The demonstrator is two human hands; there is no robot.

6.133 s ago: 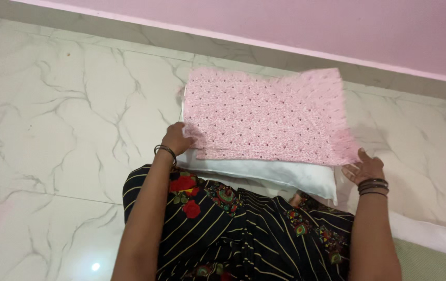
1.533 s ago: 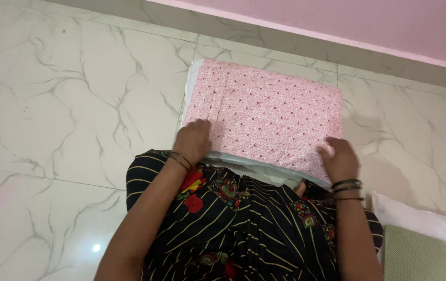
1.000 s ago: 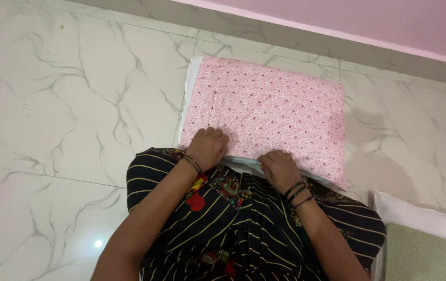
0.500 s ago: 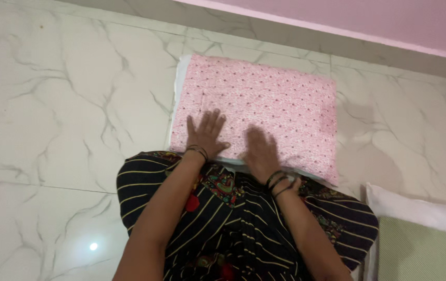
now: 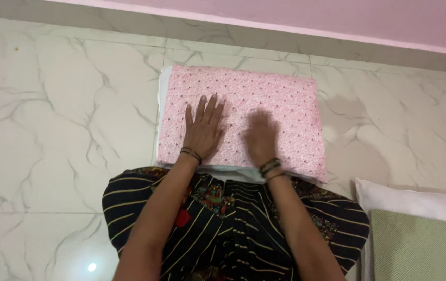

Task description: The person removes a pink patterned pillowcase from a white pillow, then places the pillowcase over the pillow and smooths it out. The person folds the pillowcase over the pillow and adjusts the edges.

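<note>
The pillow (image 5: 280,99) lies on the floor (image 5: 66,119); the left hand (image 5: 202,130) presses it flat, fingers spread. The right hand (image 5: 261,138) is blurred, apparently flat too.

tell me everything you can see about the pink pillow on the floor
The pink pillow is a rectangle lying flat on the white marble floor near the wall. Its cover looks like thin cotton, pale pink with a fine print of small dark dots. White inner fabric shows along its left edge and at the near edge. The left hand lies flat on it, fingers spread; the right hand, blurred, also rests on top. The near edge meets the person's dark striped garment.
</note>
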